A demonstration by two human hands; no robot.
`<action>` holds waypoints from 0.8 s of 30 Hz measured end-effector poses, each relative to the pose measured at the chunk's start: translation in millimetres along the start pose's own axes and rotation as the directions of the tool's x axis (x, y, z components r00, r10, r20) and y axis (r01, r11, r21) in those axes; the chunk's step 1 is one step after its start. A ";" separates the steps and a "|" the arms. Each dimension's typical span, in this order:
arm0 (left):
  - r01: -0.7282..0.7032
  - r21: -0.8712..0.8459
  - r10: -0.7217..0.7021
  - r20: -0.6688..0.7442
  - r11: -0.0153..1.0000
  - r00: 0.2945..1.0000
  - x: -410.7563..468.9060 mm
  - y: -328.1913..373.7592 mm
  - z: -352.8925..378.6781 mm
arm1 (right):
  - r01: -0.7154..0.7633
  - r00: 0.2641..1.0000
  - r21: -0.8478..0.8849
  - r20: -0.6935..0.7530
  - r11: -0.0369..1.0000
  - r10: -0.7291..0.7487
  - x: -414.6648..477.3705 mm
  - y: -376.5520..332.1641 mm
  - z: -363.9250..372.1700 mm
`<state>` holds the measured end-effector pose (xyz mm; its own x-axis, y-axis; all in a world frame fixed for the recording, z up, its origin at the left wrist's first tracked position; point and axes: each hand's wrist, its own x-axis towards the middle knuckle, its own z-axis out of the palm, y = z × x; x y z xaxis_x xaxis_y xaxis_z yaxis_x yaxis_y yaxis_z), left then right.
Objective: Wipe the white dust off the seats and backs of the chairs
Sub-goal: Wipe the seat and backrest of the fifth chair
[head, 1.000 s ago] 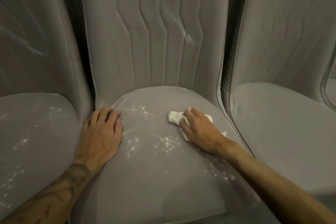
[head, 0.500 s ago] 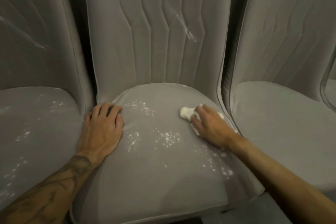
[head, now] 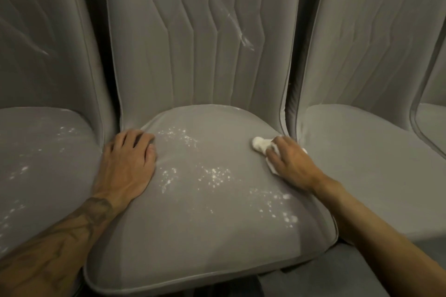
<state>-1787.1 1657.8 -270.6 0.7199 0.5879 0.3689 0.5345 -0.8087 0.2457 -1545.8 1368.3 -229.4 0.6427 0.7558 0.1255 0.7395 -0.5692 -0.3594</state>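
Grey seat (head: pixel 193 219) bears white dust (head: pixel 214 176); right hand (head: pixel 293 166) grips a cloth (head: pixel 260 144), left hand (head: pixel 128 164) rests flat.

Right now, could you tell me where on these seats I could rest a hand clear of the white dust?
The right seat looks bare. On the middle seat, the front strip between the dust and its front edge is free. Crowded: the stretch between the left hand and the right hand on the cloth, and the speckled left seat.
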 end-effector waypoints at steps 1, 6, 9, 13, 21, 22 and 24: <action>-0.002 0.004 0.002 -0.002 1.000 1.000 0.1 0.5 -0.1 | -0.073 0.996 0.002 -0.042 0.997 0.073 0.2 1.8 0.7; -0.006 0.024 0.006 -0.015 1.000 1.000 0.5 -0.6 1.4 | 0.040 0.994 0.029 -0.107 0.999 -0.037 -31.4 -44.6 32.0; -0.024 0.026 0.024 -0.020 0.999 1.000 0.5 -3.3 3.1 | 0.216 0.976 0.057 0.000 0.975 -0.217 -39.9 -40.8 25.7; -0.018 0.016 0.019 -0.030 1.000 0.999 0.5 -1.7 4.0 | 0.034 0.999 0.011 -0.027 0.999 -0.034 -23.0 -0.7 0.8; -0.005 0.022 0.006 -0.017 1.000 1.000 0.6 -1.4 4.3 | 0.245 0.969 0.070 0.011 0.967 -0.246 -58.3 -51.3 27.4; -0.007 0.019 0.007 -0.018 1.000 1.000 0.3 -1.4 3.9 | 0.252 0.967 0.062 0.019 0.966 -0.253 -54.9 -45.9 22.4; -0.008 0.014 0.008 -0.021 1.000 1.000 0.5 -0.4 3.0 | 0.147 0.989 0.010 -0.005 0.989 -0.147 -45.2 -25.2 10.0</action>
<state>-1785.6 1658.4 -273.2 0.7148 0.5808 0.3895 0.5352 -0.8129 0.2299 -1595.5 1351.7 -235.3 0.5276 0.8299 0.1815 0.8241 -0.4483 -0.3462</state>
